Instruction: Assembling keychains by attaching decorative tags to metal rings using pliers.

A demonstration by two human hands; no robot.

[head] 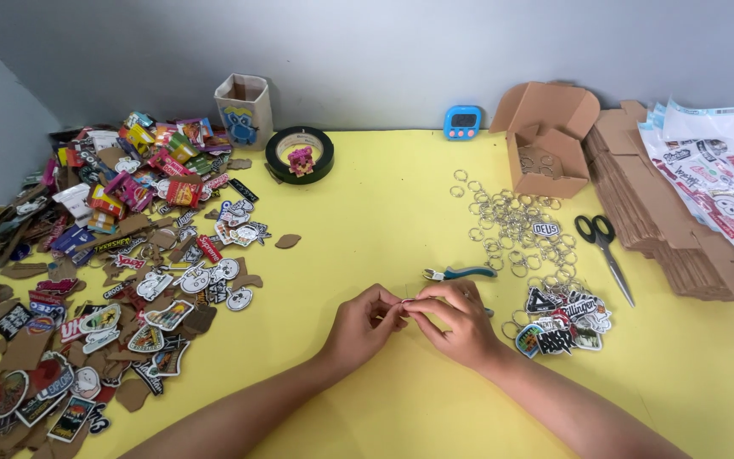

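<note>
We pinch a small metal ring [404, 303] between the fingertips of our left hand [364, 327] and right hand [460, 321], both closed on it just above the yellow table [367, 221]. Blue-handled pliers [459, 273] lie just beyond our right hand. A scatter of loose key rings [511, 225] spreads to the right, near finished sticker charms [564, 323], black scissors [606, 251] and an open cardboard box [545, 140]. A large heap of stickers [121, 255] covers the table's left side.
</note>
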